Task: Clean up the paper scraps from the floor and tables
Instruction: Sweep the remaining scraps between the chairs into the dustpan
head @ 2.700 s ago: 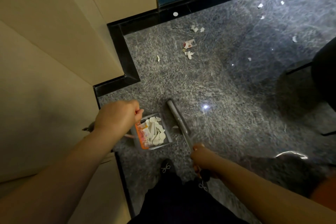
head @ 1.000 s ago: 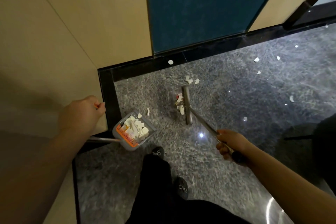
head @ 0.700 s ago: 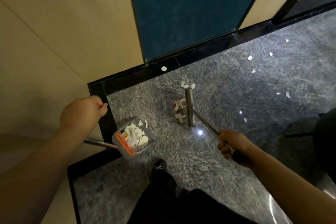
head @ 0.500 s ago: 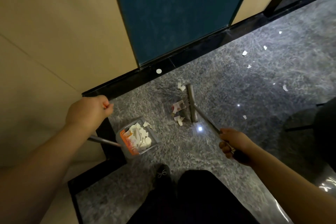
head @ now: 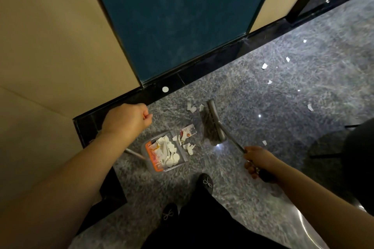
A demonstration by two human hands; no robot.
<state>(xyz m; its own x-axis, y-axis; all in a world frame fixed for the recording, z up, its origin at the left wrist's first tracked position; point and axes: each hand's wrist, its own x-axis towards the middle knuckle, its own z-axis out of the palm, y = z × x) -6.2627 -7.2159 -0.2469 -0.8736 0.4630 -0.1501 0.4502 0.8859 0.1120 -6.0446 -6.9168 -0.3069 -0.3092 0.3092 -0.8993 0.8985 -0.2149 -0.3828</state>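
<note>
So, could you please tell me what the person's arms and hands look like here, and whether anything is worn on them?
Both forearms are bare as far as the frame shows: no sleeves, gloves, watch or bracelets are visible. The left hand and right hand show no rings that I can make out, though the dim light hides the fine detail of the fingers.

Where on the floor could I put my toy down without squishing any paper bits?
Bare floor lies between the shoes and the dustpan, and right of the broom toward the dark chair base. It is crowded between dustpan and broom, where scraps bunch.
</note>
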